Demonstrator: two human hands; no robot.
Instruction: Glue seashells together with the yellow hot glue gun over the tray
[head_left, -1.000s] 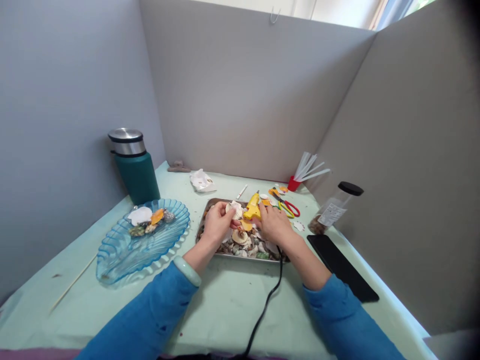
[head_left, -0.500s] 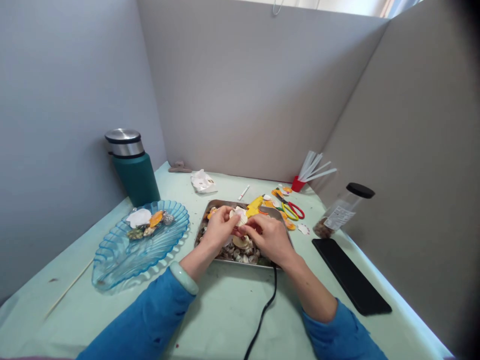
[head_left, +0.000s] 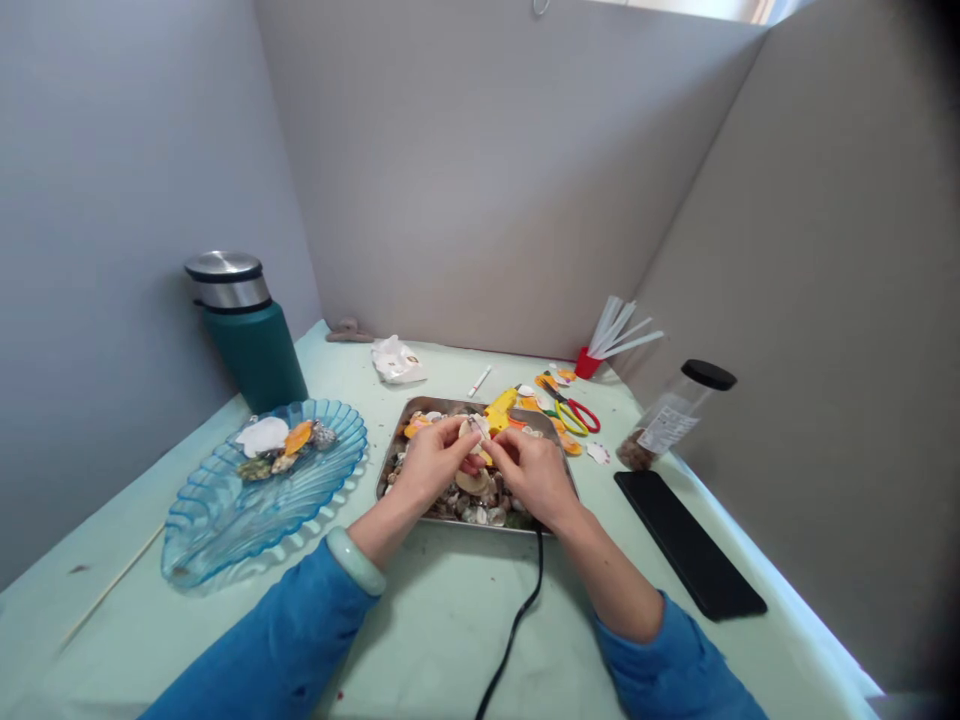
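Observation:
Both my hands meet over a metal tray [head_left: 396, 448] filled with small seashells. My left hand [head_left: 430, 462] pinches a pale shell [head_left: 475, 430] between thumb and fingers. My right hand [head_left: 531, 472] is closed with its fingertips on the same shell from the right. A yellow glue gun [head_left: 498, 409] lies at the tray's far edge behind my fingers, and its black cord [head_left: 516, 622] runs under my right hand toward me.
A blue glass shell-shaped dish [head_left: 225, 500] with a few shells sits left. A green flask [head_left: 246, 336] stands behind it. Scissors [head_left: 575, 412], a red cup of glue sticks [head_left: 586, 362], a jar [head_left: 673, 416] and a black phone [head_left: 688, 544] lie right. Grey panels wall the desk.
My right hand has left the glue gun, which now lies at the tray's far edge, and has come onto the shell in my left hand. The view shifted slightly.

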